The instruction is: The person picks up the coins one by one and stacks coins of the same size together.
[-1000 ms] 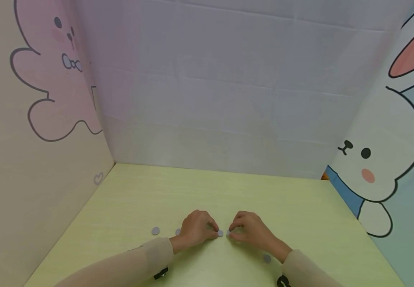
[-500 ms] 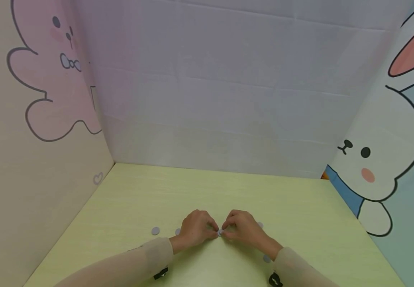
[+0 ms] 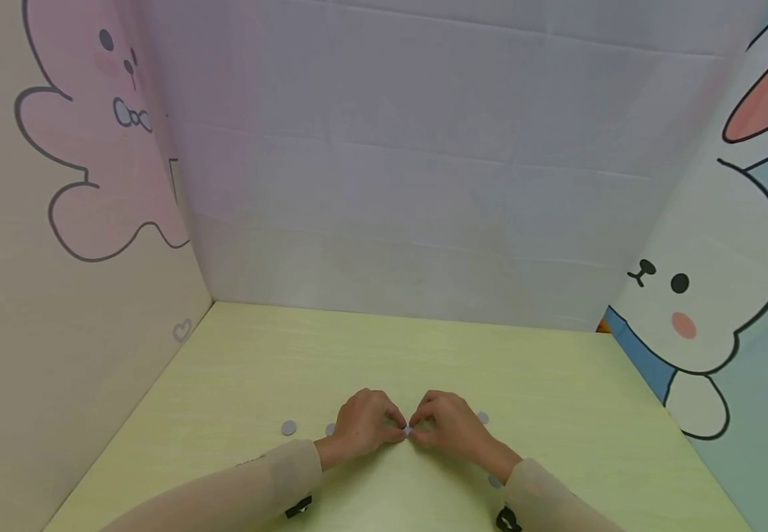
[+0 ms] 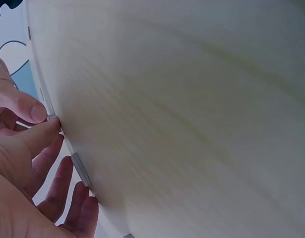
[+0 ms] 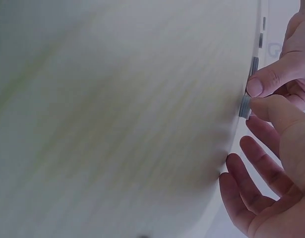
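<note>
In the head view both hands meet low over the table. My left hand [image 3: 369, 423] holds the left edge of a short stack of grey coin-like discs [image 3: 407, 431] between thumb and forefinger. Facing it, my right hand [image 3: 453, 425] pinches the same stack from the right, fingertips nearly meeting. The right wrist view shows the layered stack [image 5: 244, 106] edge-on at the right thumb, beside the left thumb. Another grey disc pile [image 4: 81, 169] lies beside the left hand's fingers in the left wrist view; the left hand hides it in the head view.
Grey discs lie to the left, one far left [image 3: 288, 428] and one partly behind the left hand [image 3: 330, 428]. To the right, one disc [image 3: 483, 418] lies behind the right hand and another [image 3: 495, 481] by the sleeve. Printed walls surround the pale yellow table [image 3: 384, 355].
My right hand has moved left with a disc and brought it to the stack at the left fingertips. This uncovered a disc behind it. The left hand has stayed put.
</note>
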Demonstrator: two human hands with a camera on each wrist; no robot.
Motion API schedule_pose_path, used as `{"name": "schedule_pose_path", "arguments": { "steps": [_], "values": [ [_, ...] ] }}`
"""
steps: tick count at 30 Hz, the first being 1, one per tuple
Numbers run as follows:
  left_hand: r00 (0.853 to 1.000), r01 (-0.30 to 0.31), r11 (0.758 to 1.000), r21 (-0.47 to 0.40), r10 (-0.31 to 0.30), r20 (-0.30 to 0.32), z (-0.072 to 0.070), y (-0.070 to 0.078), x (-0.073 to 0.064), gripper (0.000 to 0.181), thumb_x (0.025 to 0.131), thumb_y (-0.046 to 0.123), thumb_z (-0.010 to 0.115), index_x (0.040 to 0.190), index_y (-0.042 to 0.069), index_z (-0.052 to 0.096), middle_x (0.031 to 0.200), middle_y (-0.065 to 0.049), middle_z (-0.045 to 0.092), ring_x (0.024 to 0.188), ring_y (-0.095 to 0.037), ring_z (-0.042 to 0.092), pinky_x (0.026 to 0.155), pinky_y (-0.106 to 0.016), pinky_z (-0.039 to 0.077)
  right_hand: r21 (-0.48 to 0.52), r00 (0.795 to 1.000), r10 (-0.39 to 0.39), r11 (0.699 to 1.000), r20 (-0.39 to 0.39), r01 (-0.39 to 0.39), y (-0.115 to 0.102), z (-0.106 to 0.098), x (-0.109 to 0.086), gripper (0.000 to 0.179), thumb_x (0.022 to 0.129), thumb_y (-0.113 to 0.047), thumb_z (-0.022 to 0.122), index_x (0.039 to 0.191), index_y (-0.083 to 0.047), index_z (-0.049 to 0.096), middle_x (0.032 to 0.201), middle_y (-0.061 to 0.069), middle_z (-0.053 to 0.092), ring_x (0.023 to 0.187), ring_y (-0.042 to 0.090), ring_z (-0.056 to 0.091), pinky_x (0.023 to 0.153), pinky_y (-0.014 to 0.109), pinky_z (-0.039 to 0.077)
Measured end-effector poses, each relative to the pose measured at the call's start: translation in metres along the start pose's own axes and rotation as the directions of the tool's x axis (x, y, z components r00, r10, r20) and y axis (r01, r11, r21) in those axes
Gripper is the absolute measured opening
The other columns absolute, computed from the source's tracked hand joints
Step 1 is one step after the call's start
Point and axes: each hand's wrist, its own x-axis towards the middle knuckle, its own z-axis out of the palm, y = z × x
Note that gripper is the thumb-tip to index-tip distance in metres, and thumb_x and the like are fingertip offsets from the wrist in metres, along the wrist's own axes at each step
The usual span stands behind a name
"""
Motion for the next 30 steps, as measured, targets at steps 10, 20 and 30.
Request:
{"name": "schedule_pose_path", "arguments": {
  "steps": [10,20,30],
  "values": [
    [1.0,0.004,1.0,0.001,-0.004,-0.003,-0.0009,0.0014,-0.0007,0.01,0.079,0.023,0.096,0.079,0.027,0.087,0.089,0.014,0.073,0.088,-0.01,0.065,0.07,-0.025,0.051,0.023,1.0,0.003,1.0,-0.017,-0.003,0.0012,0.0,-0.0032,0.007,0.087,-0.014,0.09,0.09,-0.012,0.084,0.09,-0.003,0.075,0.083,0.012,0.068,0.074,0.025,0.056],
    [1.0,0.004,1.0,-0.006,-0.004,-0.006,-0.0021,0.0022,-0.0019,0.011,0.079,0.022,0.096,0.079,0.026,0.087,0.089,0.014,0.073,0.089,-0.01,0.064,0.07,-0.025,0.051,0.041,1.0,0.029,0.999,-0.005,-0.028,0.0029,-0.0014,-0.0063,0.009,0.083,-0.008,0.091,0.088,-0.011,0.084,0.09,-0.002,0.075,0.085,0.013,0.069,0.075,0.026,0.057],
    [1.0,0.011,1.0,0.004,-0.011,-0.002,-0.0003,0.0012,-0.0016,0.01,0.079,0.024,0.096,0.08,0.027,0.087,0.09,0.015,0.072,0.091,-0.012,0.063,0.072,-0.025,0.05,0.049,1.0,0.021,0.999,-0.007,-0.021,0.0011,-0.0008,-0.0059,0.007,0.085,-0.009,0.09,0.088,-0.011,0.085,0.091,-0.001,0.075,0.085,0.014,0.069,0.075,0.026,0.057]
  ]
}}
